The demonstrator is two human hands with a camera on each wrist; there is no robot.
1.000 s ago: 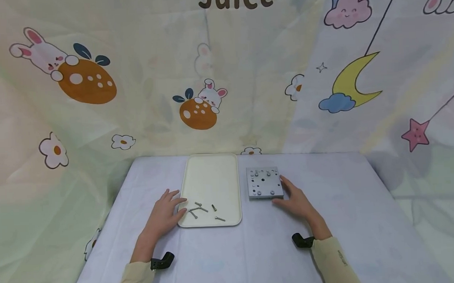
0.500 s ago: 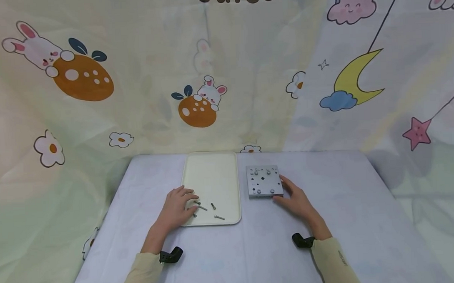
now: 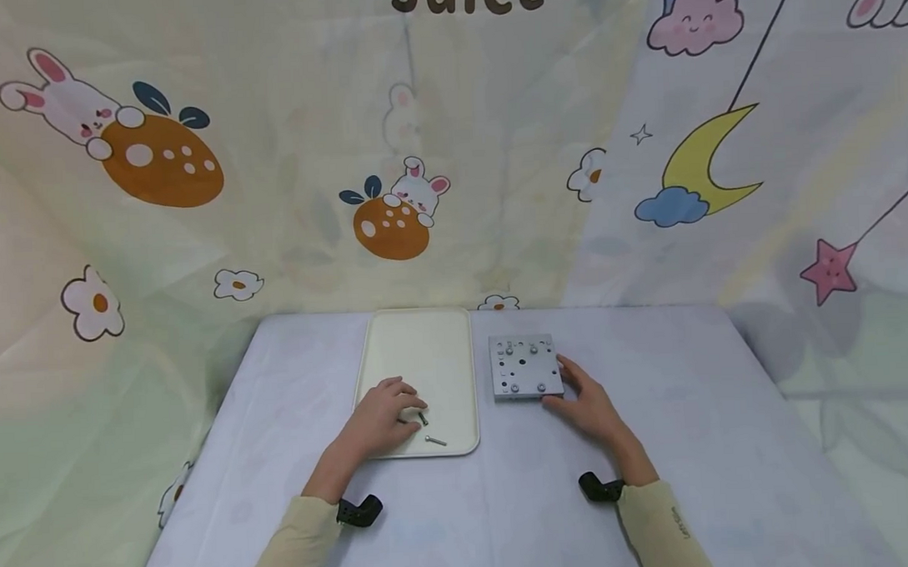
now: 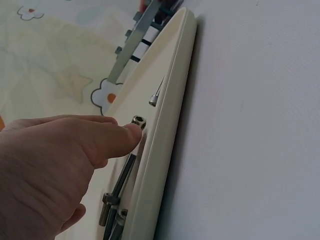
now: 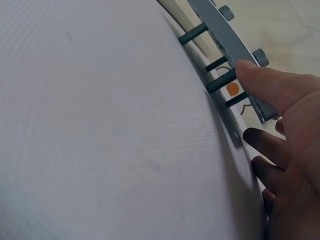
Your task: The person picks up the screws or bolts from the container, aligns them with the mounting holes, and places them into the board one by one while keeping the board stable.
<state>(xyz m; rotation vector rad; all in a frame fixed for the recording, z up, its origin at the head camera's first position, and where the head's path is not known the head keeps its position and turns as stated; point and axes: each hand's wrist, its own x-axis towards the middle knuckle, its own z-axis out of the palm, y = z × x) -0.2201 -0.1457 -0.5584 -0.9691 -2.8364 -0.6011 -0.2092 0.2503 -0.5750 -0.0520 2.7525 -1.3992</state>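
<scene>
In the head view my left hand (image 3: 382, 419) is over the near part of a cream tray (image 3: 418, 343), thumb and fingers apart around a small bolt (image 3: 423, 419). The left wrist view has the thumb right at a socket-head bolt (image 4: 139, 121), covering part of it. Below that thumb several more bolts (image 4: 117, 187) lie along the tray wall; the hand hides them from the head camera. Right of the tray, my right hand (image 3: 589, 402) holds a grey metal plate (image 3: 528, 368) by its near right corner, thumb on the front edge. Threaded bolt shanks (image 5: 222, 80) stick out beneath the plate.
Another bolt (image 3: 435, 440) lies near the tray's front edge. A white cloth (image 3: 491, 499) covers the table. Behind it hangs a printed curtain (image 3: 293, 197). Each wrist wears a black camera, such as the left wrist camera (image 3: 360, 510).
My left hand has moved right from the tray's left edge to over the bolts, and its fingers have come down around one of them. The right hand stays at the plate.
</scene>
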